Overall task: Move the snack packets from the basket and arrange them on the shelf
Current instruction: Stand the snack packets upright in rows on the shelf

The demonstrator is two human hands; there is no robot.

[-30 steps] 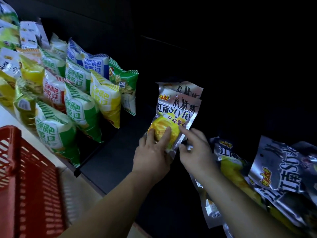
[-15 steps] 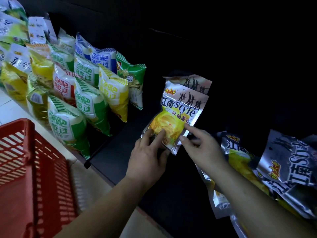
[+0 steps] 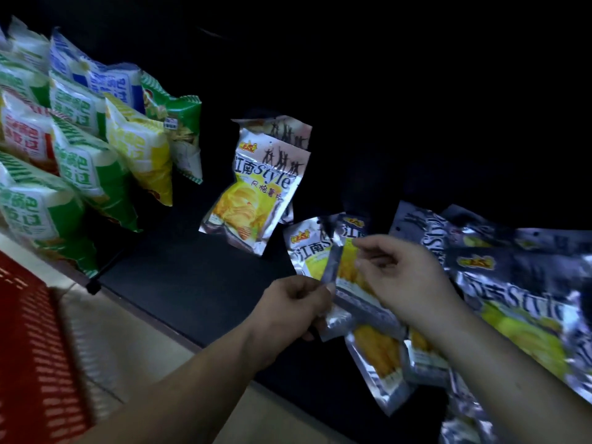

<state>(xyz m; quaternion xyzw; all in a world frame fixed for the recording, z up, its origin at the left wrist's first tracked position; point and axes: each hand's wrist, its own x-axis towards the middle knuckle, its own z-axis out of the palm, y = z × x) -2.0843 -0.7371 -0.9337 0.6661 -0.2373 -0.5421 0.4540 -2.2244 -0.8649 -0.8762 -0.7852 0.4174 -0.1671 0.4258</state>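
Observation:
A silver and yellow chip packet (image 3: 253, 190) leans upright on the dark shelf (image 3: 192, 277), with a second one (image 3: 282, 129) behind it. Lower right, my left hand (image 3: 288, 309) pinches the left edge of another silver chip packet (image 3: 346, 267), and my right hand (image 3: 403, 277) grips its right side. A similar packet (image 3: 304, 248) stands just behind the held one. Several more silver packets (image 3: 512, 299) lie in a loose pile to the right. The red basket (image 3: 35, 341) shows at the bottom left, its inside hidden.
Rows of green, yellow, red and blue snack bags (image 3: 89, 149) fill the shelf's left part behind a wire divider (image 3: 99, 274). The light floor (image 3: 134, 341) runs along the shelf's front edge. The shelf's back is dark.
Both hands have let go of the upright packet, which now leans on its own. They moved down and right and took hold of another silver packet from the pile.

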